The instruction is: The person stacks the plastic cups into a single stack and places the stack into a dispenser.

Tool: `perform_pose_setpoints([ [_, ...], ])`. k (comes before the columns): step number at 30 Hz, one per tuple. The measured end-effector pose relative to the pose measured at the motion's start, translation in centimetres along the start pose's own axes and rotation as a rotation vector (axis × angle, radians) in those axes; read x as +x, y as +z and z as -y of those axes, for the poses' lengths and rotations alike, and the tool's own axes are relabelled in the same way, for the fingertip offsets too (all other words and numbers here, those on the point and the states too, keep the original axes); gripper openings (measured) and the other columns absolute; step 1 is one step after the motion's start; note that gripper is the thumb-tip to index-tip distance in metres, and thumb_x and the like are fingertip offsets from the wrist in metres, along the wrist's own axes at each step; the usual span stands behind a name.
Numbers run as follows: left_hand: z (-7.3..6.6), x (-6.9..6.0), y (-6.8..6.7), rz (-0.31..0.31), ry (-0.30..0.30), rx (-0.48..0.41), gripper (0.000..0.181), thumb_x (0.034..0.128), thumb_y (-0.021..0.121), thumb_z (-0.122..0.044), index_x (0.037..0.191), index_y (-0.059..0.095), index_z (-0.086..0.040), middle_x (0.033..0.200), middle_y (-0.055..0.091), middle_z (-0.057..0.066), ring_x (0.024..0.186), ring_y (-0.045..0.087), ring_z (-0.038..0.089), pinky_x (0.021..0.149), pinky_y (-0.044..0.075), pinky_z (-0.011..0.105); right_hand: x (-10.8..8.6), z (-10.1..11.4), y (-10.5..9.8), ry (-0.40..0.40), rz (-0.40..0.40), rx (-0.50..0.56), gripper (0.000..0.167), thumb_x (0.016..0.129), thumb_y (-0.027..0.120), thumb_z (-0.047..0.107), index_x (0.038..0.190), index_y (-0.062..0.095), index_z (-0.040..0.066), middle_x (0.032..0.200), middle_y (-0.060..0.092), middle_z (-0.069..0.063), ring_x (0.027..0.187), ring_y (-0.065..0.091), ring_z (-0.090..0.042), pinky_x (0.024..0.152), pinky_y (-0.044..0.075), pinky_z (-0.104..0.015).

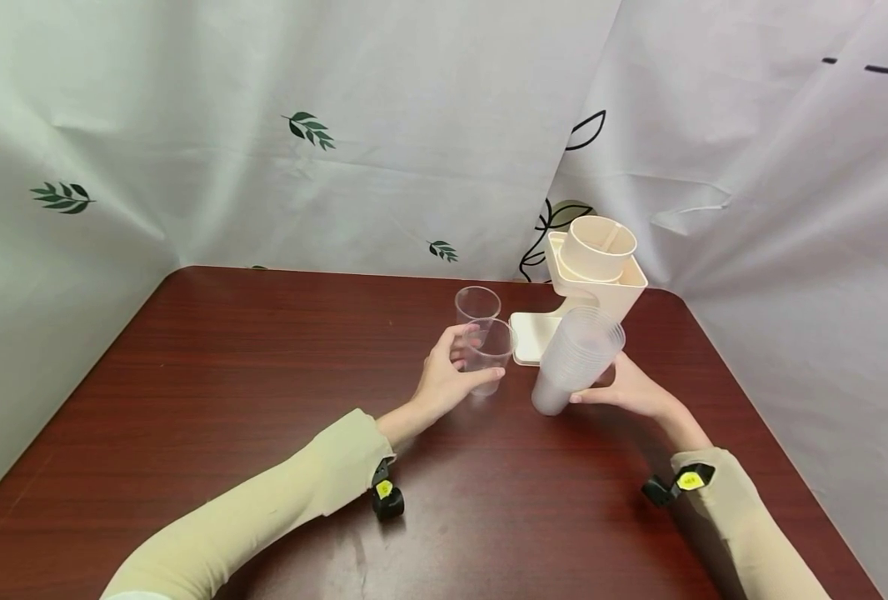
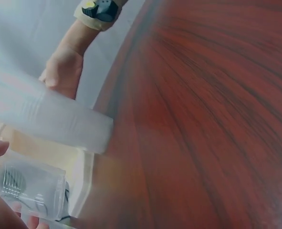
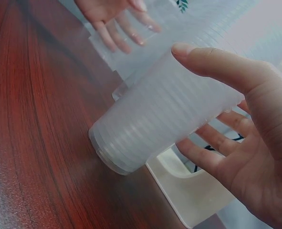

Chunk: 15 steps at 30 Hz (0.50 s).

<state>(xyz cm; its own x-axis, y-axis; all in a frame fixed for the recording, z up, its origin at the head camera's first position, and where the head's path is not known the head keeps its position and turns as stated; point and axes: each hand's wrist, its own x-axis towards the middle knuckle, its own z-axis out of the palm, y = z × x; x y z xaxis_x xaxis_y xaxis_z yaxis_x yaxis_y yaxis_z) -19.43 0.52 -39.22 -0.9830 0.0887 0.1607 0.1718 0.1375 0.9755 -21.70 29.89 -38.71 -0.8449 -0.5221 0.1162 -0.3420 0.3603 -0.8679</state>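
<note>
My left hand (image 1: 444, 379) holds a clear plastic cup (image 1: 495, 348) upright, thumb on the near side and fingers around the far side. Just behind it stands a second clear cup (image 1: 477, 300), partly hidden by the held one. My right hand (image 1: 631, 387) grips a tall stack of nested clear cups (image 1: 575, 358). The stack leans, its rims up and to the right; whether its base touches the table I cannot tell. In the right wrist view, the thumb and fingers wrap the stack (image 3: 155, 109) from opposite sides.
A cream-coloured stand (image 1: 616, 296) with a round, open-topped holder (image 1: 597, 250) and a flat base stands behind the stack. The brown wooden table (image 1: 264, 367) meets a pale leaf-patterned cloth (image 1: 384, 200) at the back and sides.
</note>
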Motion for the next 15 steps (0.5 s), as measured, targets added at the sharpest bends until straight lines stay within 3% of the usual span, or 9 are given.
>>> perform_pose_setpoints([
  [6, -1.4, 0.1, 0.3, 0.018, 0.037, -0.043, 0.064, 0.0731, 0.082, -0.014, 0.129, 0.053, -0.012, 0.118, 0.063, 0.017, 0.100, 0.061, 0.023, 0.093, 0.050, 0.039, 0.0, 0.0, 0.1, 0.003, -0.003, 0.008, 0.072, 0.072, 0.079, -0.002, 0.133, 0.041, 0.009, 0.117, 0.058, 0.010, 0.103, 0.058, -0.002, 0.085, 0.050, -0.017],
  [15, -3.2, 0.6, 0.6, 0.027, 0.064, -0.108, 0.064, 0.0721, 0.082, -0.009, 0.129, 0.054, -0.011, 0.113, 0.063, 0.014, 0.100, 0.062, 0.030, 0.091, 0.053, 0.038, -0.1, 0.0, 0.1, 0.011, -0.012, -0.009, 0.072, 0.073, 0.079, -0.002, 0.133, 0.040, 0.010, 0.117, 0.057, 0.011, 0.102, 0.058, -0.001, 0.085, 0.050, -0.017],
])
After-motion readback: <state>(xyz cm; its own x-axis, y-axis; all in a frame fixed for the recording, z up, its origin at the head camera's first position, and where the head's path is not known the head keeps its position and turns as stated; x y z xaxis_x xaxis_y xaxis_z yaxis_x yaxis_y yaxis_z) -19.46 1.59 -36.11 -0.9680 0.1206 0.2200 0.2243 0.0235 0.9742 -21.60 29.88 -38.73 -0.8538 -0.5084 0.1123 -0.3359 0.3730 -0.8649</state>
